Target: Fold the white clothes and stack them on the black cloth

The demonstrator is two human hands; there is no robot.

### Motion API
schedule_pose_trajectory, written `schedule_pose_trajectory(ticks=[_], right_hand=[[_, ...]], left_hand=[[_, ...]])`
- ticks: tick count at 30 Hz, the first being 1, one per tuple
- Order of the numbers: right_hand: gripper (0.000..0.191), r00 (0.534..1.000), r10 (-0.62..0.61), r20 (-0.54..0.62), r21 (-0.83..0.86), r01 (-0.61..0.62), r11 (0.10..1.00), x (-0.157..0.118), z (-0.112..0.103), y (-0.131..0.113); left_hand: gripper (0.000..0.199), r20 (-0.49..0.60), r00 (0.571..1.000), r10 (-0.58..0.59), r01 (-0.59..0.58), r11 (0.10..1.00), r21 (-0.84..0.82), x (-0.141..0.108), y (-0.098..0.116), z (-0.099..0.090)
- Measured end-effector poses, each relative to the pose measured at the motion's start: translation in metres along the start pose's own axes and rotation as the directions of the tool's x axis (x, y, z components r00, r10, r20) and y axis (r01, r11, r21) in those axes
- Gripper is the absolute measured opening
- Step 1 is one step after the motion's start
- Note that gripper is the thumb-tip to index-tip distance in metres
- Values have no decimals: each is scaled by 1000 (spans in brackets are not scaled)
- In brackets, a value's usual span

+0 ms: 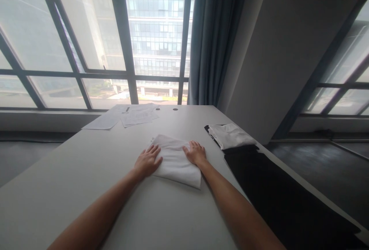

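A folded white garment [175,161], perhaps a T-shirt, lies flat on the white table [121,204] in front of me. My left hand [147,161] rests on its left edge, fingers stretched out and partly on the cloth. On the upper right part of the garment lies my right hand [196,152], palm down with the fingers extended. Neither hand grips the fabric. Its surface shows slight creases, and the lower right corner sticks out towards me.
Right of the garment, a folded white cloth [232,135] sits on folded black cloth [240,150]. A long black cloth [276,188] runs along the table's right side. Paper sheets [138,116] lie at the far left. Windows [157,27] and a curtain [215,50] stand behind.
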State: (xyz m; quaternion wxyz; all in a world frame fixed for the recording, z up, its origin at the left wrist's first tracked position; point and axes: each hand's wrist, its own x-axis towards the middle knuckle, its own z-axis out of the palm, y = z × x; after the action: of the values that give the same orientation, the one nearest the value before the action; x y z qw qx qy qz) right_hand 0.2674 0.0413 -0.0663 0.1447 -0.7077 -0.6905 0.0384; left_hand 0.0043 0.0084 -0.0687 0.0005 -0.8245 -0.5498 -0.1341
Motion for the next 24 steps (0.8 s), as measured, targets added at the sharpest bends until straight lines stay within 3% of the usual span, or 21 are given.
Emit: schedule_pose_trajectory(ticks=[6,9,12,14,17,18,21,24], right_hand=[[68,1000,26,8,-46,-26,999,-19,-3,-1],[68,998,66,9,-101,-65,993,-42,-10,-6],[70,992,122,26,-157,-116,981,-68,-18,-15],[71,988,150,40,-174,-141,975,-81,-25,-20],[72,981,174,81,-178,-158,971,-87,-34,-23],[72,979,179,93,-179,-161,971,-86,-37,-23],[72,982,171,85,-188,-152,970,-77,-42,-19],[73,988,136,74,-178,-121,977,-64,-44,-15]], left_hand=[[58,71,982,-177,177,984,5,17,-31,-7],[54,-88,957,-275,284,953,106,20,-26,-14],[53,-223,943,-249,292,937,191,13,3,-18],[56,-158,968,-197,222,962,158,0,34,-18],[67,80,985,-153,153,988,5,-28,82,-14],[69,94,989,-110,112,994,-14,-39,94,-12],[65,84,996,-17,22,999,-50,-74,111,-10],[60,125,989,77,-65,993,-97,-103,112,-13]])
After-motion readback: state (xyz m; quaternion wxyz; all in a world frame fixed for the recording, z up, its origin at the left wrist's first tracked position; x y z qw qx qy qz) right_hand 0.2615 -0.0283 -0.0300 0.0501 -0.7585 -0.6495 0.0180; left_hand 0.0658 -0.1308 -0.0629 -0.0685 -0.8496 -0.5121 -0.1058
